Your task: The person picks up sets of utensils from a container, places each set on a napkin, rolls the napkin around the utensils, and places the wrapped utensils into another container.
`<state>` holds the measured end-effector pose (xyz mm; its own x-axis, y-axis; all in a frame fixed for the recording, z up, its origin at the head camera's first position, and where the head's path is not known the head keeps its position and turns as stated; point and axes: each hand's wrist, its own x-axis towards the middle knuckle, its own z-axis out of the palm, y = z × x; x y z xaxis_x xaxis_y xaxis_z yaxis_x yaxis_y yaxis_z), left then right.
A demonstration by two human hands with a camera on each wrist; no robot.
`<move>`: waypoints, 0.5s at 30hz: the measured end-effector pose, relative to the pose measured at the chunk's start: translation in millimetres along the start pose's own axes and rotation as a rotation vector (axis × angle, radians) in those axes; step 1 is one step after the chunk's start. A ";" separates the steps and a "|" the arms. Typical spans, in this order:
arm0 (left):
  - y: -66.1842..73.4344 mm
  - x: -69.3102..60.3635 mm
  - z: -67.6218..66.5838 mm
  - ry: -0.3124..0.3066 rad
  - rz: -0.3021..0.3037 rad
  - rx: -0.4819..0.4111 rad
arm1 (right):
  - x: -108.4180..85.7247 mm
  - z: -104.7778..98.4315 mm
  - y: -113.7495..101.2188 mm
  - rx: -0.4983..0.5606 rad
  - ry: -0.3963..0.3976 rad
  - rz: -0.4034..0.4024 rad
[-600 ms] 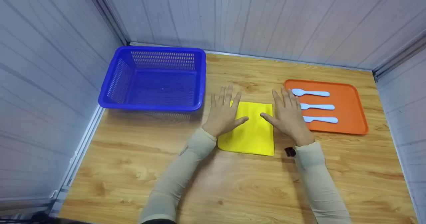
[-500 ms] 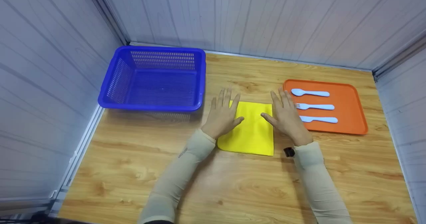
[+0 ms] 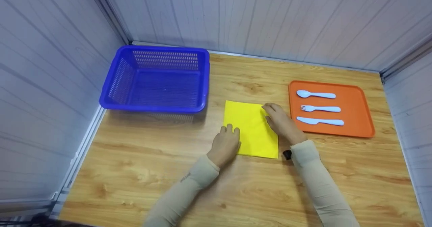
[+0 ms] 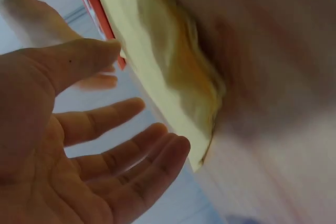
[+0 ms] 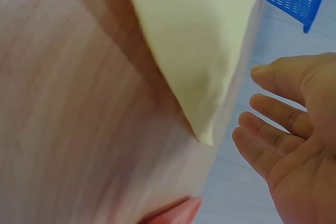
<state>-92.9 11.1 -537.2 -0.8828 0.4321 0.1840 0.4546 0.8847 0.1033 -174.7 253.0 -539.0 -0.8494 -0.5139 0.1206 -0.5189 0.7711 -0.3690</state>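
A folded yellow cloth (image 3: pixel 251 129) lies flat on the wooden table, its near edge slightly raised in layers in the left wrist view. My left hand (image 3: pixel 225 146) is over the cloth's near left corner, fingers bent a little and apart in the left wrist view (image 4: pixel 105 145). At the far right edge of the cloth is my right hand (image 3: pixel 283 124), with relaxed fingers and nothing between thumb and fingers in the right wrist view. Whether either hand's fingertips touch the cloth, I cannot tell.
An orange tray (image 3: pixel 354 119) at the right bears a light blue spoon (image 3: pixel 315 94), fork (image 3: pixel 320 108) and knife (image 3: pixel 320 121). A blue perforated basket (image 3: pixel 165 109) stands at the back left. Panel walls (image 3: pixel 236 18) border the table.
Both hands were spread flat over the cloth's sides. The left has drawn back towards me, baring the far left corner. The right has shifted left and nearer, uncovering the fork and knife.
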 end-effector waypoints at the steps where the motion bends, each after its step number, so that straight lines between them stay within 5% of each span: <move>1: 2.7 -3.4 1.8 0.014 -0.005 0.012 | 0.7 2.3 1.3 0.010 -0.001 -0.003; 9: 14.3 -21.3 12.4 0.059 -0.026 0.061 | 1.2 12.3 6.0 0.045 -0.071 0.032; 15: 10.9 -21.6 12.8 0.082 -0.027 0.069 | 2.4 14.0 6.9 0.033 -0.058 0.009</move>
<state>-70.4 13.7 -552.6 -0.8809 0.3945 0.2616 0.4187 0.9072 0.0419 -178.9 251.8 -554.2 -0.8466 -0.5283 0.0638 -0.5067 0.7637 -0.4000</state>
